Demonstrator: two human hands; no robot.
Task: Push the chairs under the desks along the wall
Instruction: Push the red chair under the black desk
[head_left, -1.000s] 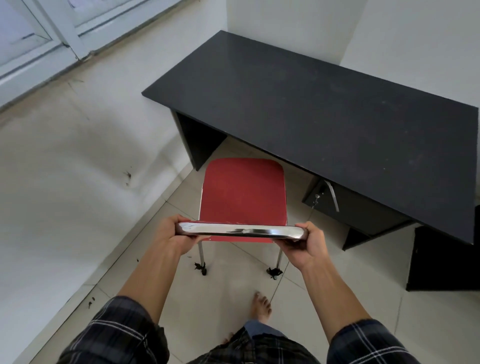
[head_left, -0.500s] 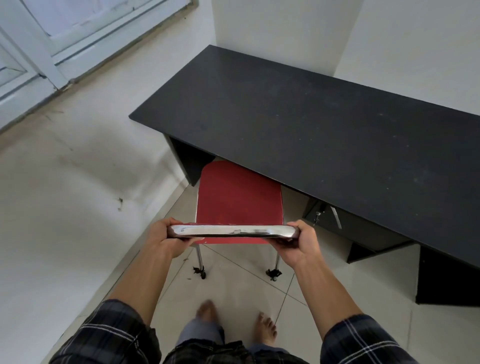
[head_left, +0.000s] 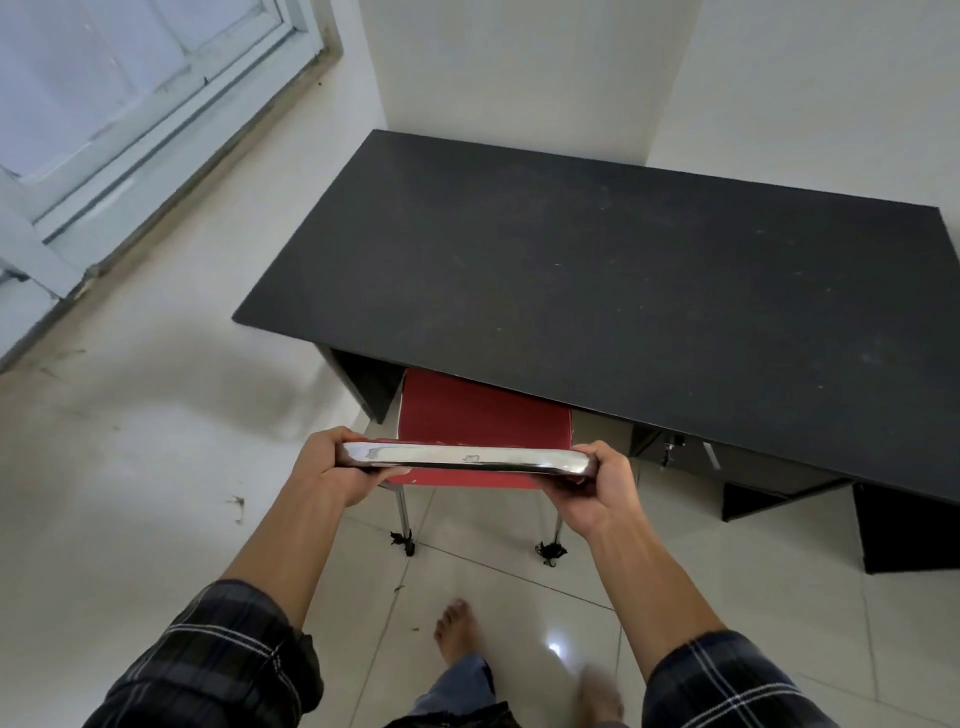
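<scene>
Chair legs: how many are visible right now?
2. The rear left leg stands below the left hand, the rear right leg below the right hand. Any front legs are hidden by the red seat and black desk.

Single view: a wide-angle head-worn camera, pitched steeply forward and down, close above the outstretched arms. The left hand (head_left: 332, 465) sits near frame centre, the right hand (head_left: 597, 486) toward 3 o'clock, the desk (head_left: 623, 270) toward 1 o'clock, and the window frame (head_left: 156, 119) at 10 o'clock.
</scene>
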